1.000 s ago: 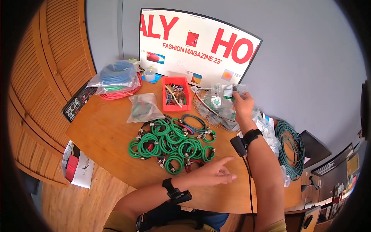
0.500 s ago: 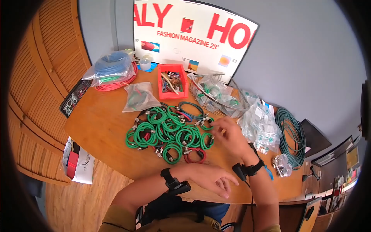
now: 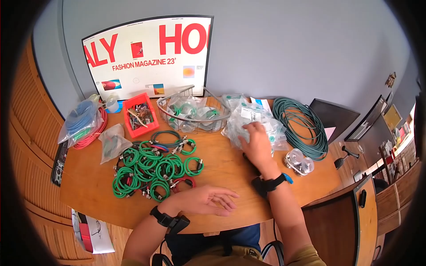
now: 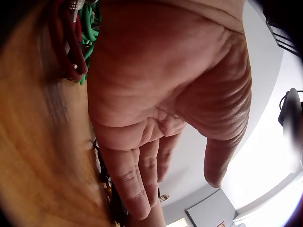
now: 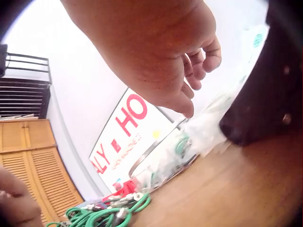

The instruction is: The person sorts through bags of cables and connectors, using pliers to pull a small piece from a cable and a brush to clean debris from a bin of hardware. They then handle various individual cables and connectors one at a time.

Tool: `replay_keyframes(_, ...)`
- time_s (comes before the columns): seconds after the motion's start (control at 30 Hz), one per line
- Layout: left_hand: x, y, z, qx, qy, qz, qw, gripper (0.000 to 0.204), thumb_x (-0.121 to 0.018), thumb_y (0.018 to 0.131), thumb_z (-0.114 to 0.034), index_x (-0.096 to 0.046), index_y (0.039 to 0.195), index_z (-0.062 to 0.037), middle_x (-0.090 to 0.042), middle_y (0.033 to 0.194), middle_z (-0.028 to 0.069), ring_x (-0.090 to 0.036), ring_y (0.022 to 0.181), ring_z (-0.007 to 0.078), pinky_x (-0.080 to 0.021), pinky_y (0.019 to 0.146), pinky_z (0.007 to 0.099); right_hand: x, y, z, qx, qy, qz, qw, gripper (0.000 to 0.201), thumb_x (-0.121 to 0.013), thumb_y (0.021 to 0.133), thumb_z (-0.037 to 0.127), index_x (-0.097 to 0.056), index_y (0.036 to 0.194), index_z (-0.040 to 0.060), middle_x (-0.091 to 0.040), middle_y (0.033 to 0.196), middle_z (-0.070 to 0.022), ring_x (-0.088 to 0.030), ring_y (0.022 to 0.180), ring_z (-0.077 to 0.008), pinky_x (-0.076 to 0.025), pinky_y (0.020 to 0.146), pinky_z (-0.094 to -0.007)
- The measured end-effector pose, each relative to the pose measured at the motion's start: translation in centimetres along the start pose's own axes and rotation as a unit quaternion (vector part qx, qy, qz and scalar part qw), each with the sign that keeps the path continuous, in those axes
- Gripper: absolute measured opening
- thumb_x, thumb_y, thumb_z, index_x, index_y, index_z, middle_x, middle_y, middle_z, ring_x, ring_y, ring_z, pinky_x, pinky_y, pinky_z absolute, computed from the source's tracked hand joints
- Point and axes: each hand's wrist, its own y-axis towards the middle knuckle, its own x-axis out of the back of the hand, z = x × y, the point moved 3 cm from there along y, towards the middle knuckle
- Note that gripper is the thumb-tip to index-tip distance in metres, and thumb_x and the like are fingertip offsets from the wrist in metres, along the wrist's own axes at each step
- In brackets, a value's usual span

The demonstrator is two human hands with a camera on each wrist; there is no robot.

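Note:
My right hand [image 3: 257, 144] hovers at the near edge of a pile of clear plastic bags [image 3: 237, 128], its fingers loosely bent and nothing between them. In the right wrist view the same hand [image 5: 161, 61] shows its thumb apart from the curled fingertips. My left hand [image 3: 206, 199] is held over the front of the table, fingers loosely extended, with an empty palm [image 4: 156, 80] in the left wrist view. Left of it lies a heap of short coiled green cables [image 3: 153, 162] with metal connectors. A dark red coiled cable [image 3: 191, 181] sits at the heap's near right edge.
Behind the heap stand a red bin [image 3: 153, 126] of small parts and a wire basket [image 3: 217, 116] holding bagged green cables. A large dark green cable coil [image 3: 310, 146] and clear round containers [image 3: 299, 162] lie right. Bagged blue cable [image 3: 82, 117] and a monitor [image 3: 146, 80] stand farther back.
My right hand has come away from the bagged item at the basket, down toward the cables, then right to the bag pile. The head view has turned right. My left hand stays low, fingers loose.

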Motion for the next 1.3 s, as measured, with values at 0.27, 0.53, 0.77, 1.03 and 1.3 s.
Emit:
replay_keyframes(0.27, 0.7, 0.1, 0.4, -0.025, -0.029, -0.035, 0.999, 0.061, -0.072, 0.1, 0.0, -0.047, 0.155, 0.0014, -0.066, 0.137, 0.016, -0.064, 0.128, 0.0211, -0.055, 0.105, 0.0336, -0.8, -0.6, -4.2, -0.088, -0.012, 0.031, 0.996, 0.015, -0.081, 0.083, 0.014, -0.077, 0.092, 0.0026, -0.074, 0.099, -0.0157, -0.069, 0.099, -0.0377, -0.057, 0.086, -0.0483)
replay_keyframes(0.53, 1.6, 0.1, -0.4, -0.084, -0.169, -0.238, 0.953, 0.059, -0.068, 0.106, -0.018, -0.043, 0.155, 0.0056, -0.062, 0.143, 0.015, -0.065, 0.125, 0.0222, -0.055, 0.105, 0.0378, 2.3, -1.3, 1.2, -0.11, 0.15, 0.012, 0.982, 0.009, -0.077, 0.084, 0.008, -0.071, 0.088, 0.0026, -0.073, 0.096, -0.0141, -0.069, 0.084, -0.0354, -0.058, 0.074, -0.0404)
replay_keyframes(0.77, 4.6, -0.5, 0.2, -0.282, -0.341, -0.38, 0.812, 0.041, -0.056, 0.113, -0.026, -0.057, 0.14, 0.0043, -0.066, 0.137, 0.0159, -0.068, 0.122, 0.0228, -0.055, 0.106, 0.0417, 2.7, -3.4, 9.6, 0.312, 0.116, 0.075, 0.94, 0.022, -0.077, 0.082, 0.002, -0.07, 0.102, -0.0008, -0.072, 0.113, -0.0123, -0.068, 0.096, -0.0332, -0.057, 0.083, -0.0398)
replay_keyframes(1.03, 5.7, -2.3, -0.6, -0.382, -0.199, -0.567, 0.702, 0.029, -0.059, 0.111, -0.016, -0.069, 0.125, 0.0073, -0.075, 0.119, 0.0114, -0.071, 0.105, 0.0145, -0.058, 0.093, 0.0324, -2.3, -4.2, 8.5, 0.019, 0.26, 0.166, 0.951, 0.036, -0.078, 0.092, 0.014, -0.066, 0.121, -0.0014, -0.069, 0.111, -0.0196, -0.066, 0.1, -0.0391, -0.054, 0.087, -0.0454)
replay_keyframes(1.3, 5.8, -2.0, -0.2, -0.362, -0.203, -0.539, 0.733, 0.026, -0.062, 0.11, -0.018, -0.072, 0.12, 0.0033, -0.076, 0.116, 0.0113, -0.074, 0.107, 0.0207, -0.06, 0.094, 0.0383, -5.6, -5.6, 6.6, -0.014, 0.336, 0.299, 0.893, 0.038, -0.082, 0.091, 0.015, -0.069, 0.123, 0.0007, -0.065, 0.096, -0.0144, -0.061, 0.079, -0.0296, -0.052, 0.076, -0.0408)
